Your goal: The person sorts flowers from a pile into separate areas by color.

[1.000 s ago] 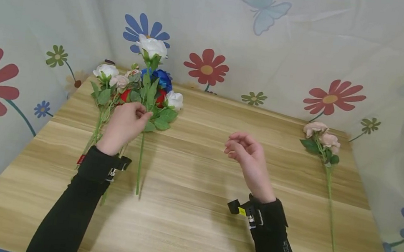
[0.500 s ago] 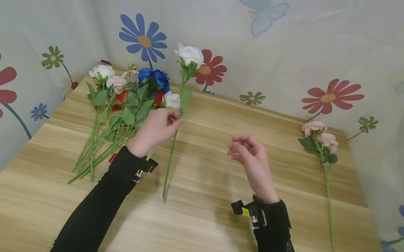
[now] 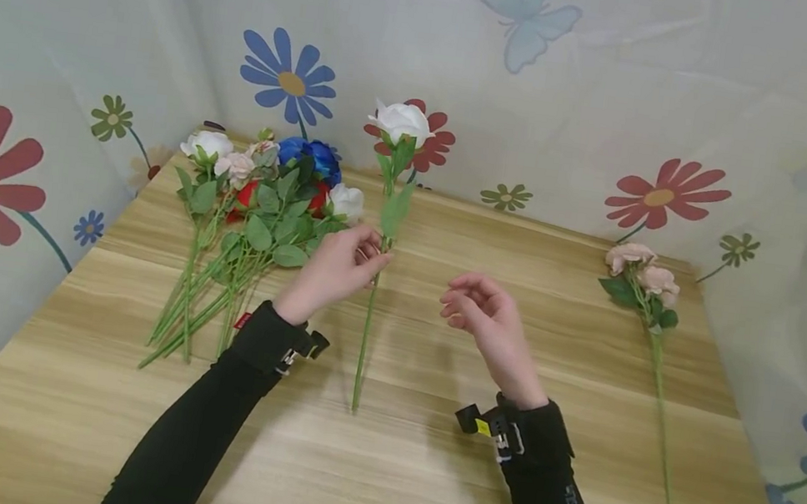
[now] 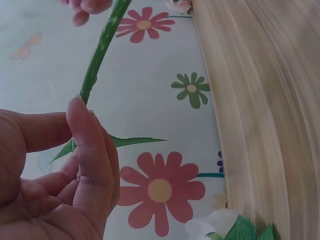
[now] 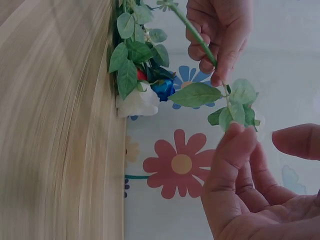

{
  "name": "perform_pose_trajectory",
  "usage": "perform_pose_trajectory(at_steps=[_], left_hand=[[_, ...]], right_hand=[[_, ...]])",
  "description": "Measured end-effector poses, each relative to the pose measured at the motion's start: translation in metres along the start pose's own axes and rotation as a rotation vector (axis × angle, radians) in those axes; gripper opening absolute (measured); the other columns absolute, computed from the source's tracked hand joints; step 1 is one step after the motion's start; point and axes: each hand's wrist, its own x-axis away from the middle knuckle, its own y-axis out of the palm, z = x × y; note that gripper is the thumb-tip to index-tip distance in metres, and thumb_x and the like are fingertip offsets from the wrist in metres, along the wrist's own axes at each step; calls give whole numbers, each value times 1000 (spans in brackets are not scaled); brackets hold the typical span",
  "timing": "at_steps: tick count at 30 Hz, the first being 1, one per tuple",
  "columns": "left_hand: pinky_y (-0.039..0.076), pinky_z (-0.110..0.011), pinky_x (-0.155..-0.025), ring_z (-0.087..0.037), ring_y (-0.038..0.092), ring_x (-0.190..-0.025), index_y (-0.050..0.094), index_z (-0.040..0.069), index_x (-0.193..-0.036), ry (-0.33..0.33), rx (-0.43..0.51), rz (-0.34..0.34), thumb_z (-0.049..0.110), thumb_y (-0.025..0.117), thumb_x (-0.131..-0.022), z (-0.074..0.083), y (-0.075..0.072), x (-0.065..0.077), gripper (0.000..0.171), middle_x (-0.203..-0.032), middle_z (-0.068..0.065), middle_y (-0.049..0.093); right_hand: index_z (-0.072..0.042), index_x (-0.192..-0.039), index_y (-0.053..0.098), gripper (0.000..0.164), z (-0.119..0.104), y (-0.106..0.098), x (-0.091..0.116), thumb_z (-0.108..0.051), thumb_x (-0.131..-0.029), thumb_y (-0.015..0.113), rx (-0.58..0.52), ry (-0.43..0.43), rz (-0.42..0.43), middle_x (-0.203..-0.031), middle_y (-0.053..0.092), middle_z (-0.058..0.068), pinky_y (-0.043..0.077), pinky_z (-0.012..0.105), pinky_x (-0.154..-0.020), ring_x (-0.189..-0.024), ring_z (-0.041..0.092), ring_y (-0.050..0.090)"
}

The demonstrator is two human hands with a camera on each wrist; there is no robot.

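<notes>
White rose (image 3: 395, 211), frame centre: your left hand (image 3: 336, 267) is pinching it, stem (image 3: 365, 340) running up-frame; your right hand (image 3: 491, 328), holding nothing, is hovering apart, rightward.

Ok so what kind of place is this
Probably an indoor booth or curtained-off work corner: a flower-print curtain hangs at the back and both sides of a wooden table, with a pile of flowers on it.
</notes>
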Motion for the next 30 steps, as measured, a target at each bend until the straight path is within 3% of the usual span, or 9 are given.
perform_pose_trajectory(at_steps=[2, 9, 15, 19, 25, 30], left_hand=[[60, -36, -72, -31, 71, -80, 59, -1, -122, 3, 33, -12, 20, 61, -102, 0, 1, 0, 29, -103, -18, 68], [60, -51, -79, -37, 72, -83, 58, -4, -123, 8, 104, -34, 16, 62, -101, 1, 5, -2, 30, -104, -21, 68], [59, -52, -81, -38, 71, -85, 58, -4, -122, 11, 110, -41, 16, 61, -102, 2, 8, -3, 29, -104, -22, 68], [60, -51, -81, -39, 72, -86, 58, -5, -120, 0, 123, -44, 15, 61, -102, 2, 11, -3, 27, -105, -23, 68], [59, -52, -83, -37, 72, -87, 58, -5, -117, -13, 161, -69, 14, 59, -102, 3, 15, -4, 24, -108, -28, 68], [60, -52, -84, -31, 72, -84, 59, -4, -115, -11, 184, -85, 14, 57, -104, 2, 18, -6, 22, -111, -29, 67]], right_hand=[[1, -123, 56, 22, 1, 0, -1, -8, -103, 53, 25, 9, -9, -100, 66, 1, 57, 23, -79, -87, 10, 65], [7, -134, 50, 36, 1, 5, -1, -11, -103, 52, 127, 58, -95, -118, 62, 28, 60, 31, -85, -93, 16, 67], [9, -139, 47, 41, 3, 14, 0, -13, -104, 52, 167, 72, -219, -123, 60, 35, 58, 49, -93, -101, 31, 69], [10, -140, 46, 43, 6, 21, 2, -13, -104, 52, 171, 77, -287, -122, 59, 34, 58, 51, -92, -106, 40, 67], [9, -139, 46, 42, 8, 29, 3, -12, -104, 52, 173, 93, -370, -122, 61, 30, 59, 48, -90, -101, 29, 69], [12, -139, 44, 42, 11, 32, 3, -9, -104, 50, 154, 101, -420, -118, 59, 35, 60, 49, -89, -94, 21, 67]])
